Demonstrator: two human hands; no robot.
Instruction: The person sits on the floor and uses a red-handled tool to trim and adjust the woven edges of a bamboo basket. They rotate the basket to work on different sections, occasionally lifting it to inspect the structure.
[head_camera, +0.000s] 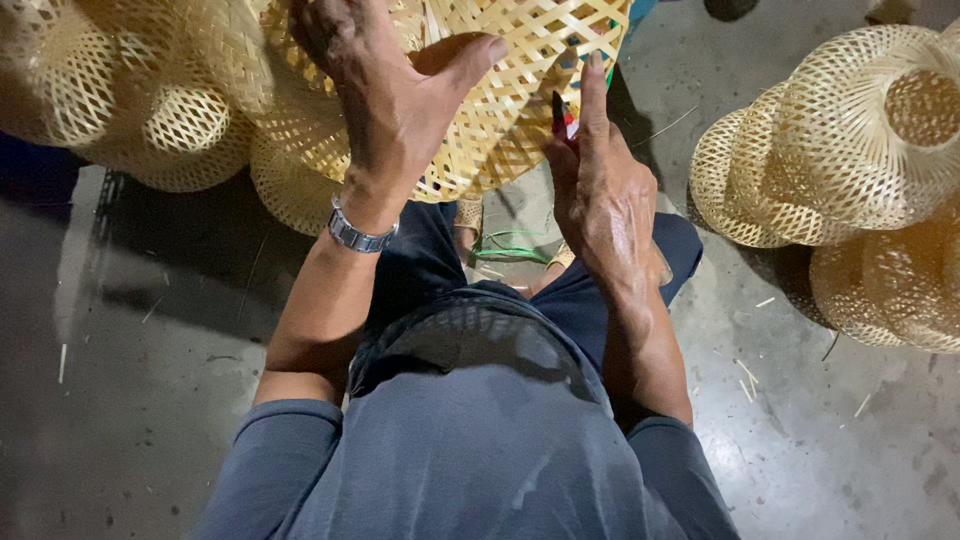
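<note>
Bamboo woven shade (520, 60), open lattice, was held above the lap, over the concrete floor (130, 400). Left hand (395, 95) closed over its rim, thumb pressed on the weave. Right hand (600, 190) gripped a small red-handled tool (562, 118) against the shade's edge, forefinger extended. Finished woven shades (850, 150) lay stacked right of it, others (130, 100) left.

A woven basket (520, 90) was held up in front of the seated person, above the knees. Stacked woven hats (150, 110) lay on the floor (130, 400) to the left, touching it; more stacked hats (850, 150) lay well apart to the right.
</note>
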